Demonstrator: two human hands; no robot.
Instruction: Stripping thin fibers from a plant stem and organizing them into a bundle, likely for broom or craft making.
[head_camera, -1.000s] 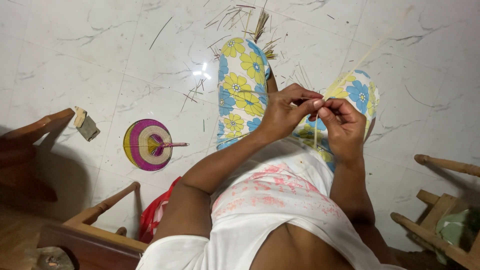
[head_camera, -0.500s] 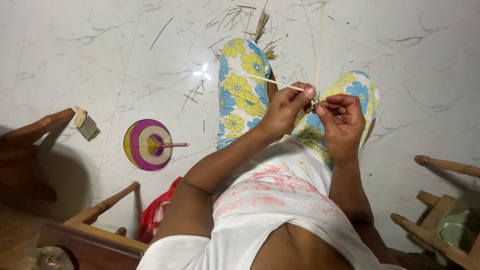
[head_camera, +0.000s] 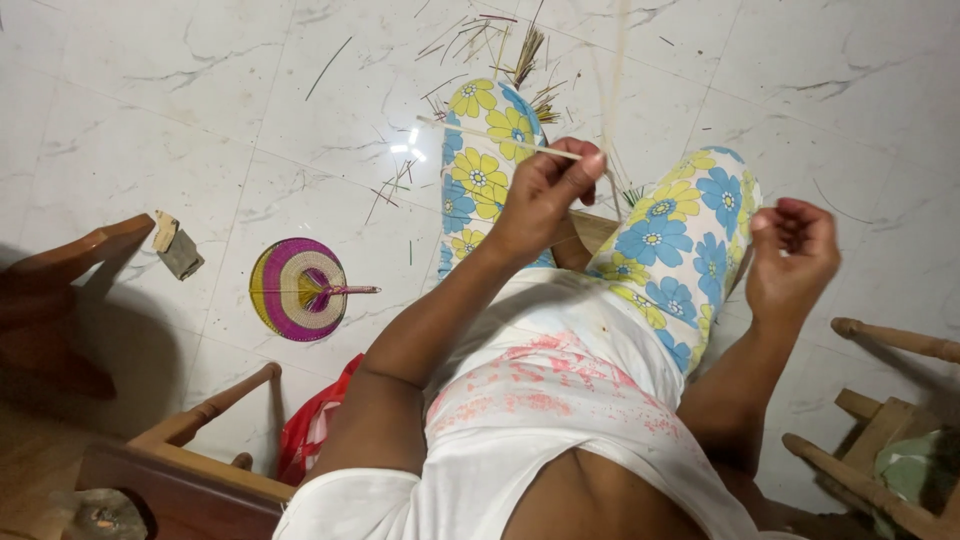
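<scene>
My right hand (head_camera: 792, 262) has pulled away from the left since half a second ago and now sits out beyond my right knee, fingers loosely curled; whether anything thin lies in that grip I cannot tell. My left hand (head_camera: 545, 195) has risen slightly and keeps its grip pinched shut on the pale straw strip (head_camera: 500, 138), which juts left from thumb and forefinger across the left knee. A second, blurred strand rises from the same pinch toward the top edge. The two hands, touching before, are now well apart.

Edges and room: the floral-trousered knees (head_camera: 660, 230) fill the middle. Loose straw cuttings (head_camera: 520, 50) litter the marble floor (head_camera: 150, 100) just beyond the left knee. The round woven fan (head_camera: 295, 288) lies on the floor to my left, well clear of the left arm, with a small block (head_camera: 178, 248) farther left. A wooden chair frame (head_camera: 200, 425) stands near my left elbow, and another chair (head_camera: 880, 400) stands just below the right hand. Open floor lies ahead and to the upper right.
</scene>
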